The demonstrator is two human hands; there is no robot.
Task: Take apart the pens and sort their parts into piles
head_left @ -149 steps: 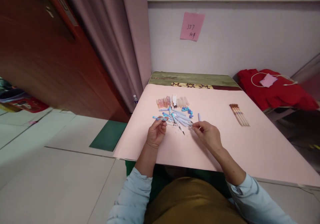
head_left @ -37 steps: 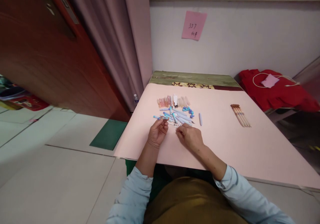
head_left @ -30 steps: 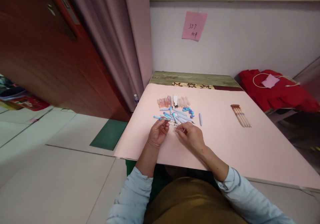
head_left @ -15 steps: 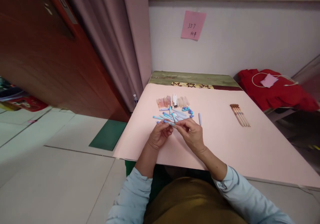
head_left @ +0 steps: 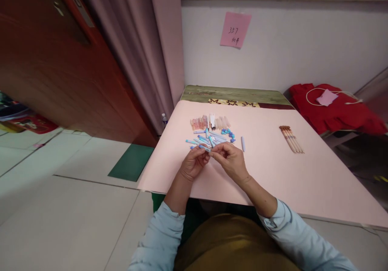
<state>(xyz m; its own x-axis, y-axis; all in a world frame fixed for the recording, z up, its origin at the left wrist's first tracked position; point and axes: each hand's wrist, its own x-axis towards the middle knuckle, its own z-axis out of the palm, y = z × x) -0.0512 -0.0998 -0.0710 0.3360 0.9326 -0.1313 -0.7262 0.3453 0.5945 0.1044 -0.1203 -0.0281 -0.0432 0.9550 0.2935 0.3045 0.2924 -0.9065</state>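
Note:
Both hands meet just above the pink sheet (head_left: 273, 170), in front of a pile of blue pen parts (head_left: 212, 137). My left hand (head_left: 193, 164) pinches a blue pen piece (head_left: 203, 148) by its near end. My right hand (head_left: 232, 161) is closed at the other end of that piece; whether it holds a second small part is hidden by the fingers. One pale blue pen barrel (head_left: 243, 143) lies alone just right of the pile. A row of pink and white pen parts (head_left: 209, 122) lies behind the pile.
A bundle of tan pens (head_left: 291, 139) lies at the right of the sheet. Red cloth with a white cord (head_left: 333, 109) sits on a seat beyond the table's right edge. A curtain and a wooden door stand at left, and a pink note (head_left: 235, 30) hangs on the wall.
My right hand left the pale blue barrel on the sheet, moved left to the pile and rose to meet my left hand. Both now close on the blue pen piece.

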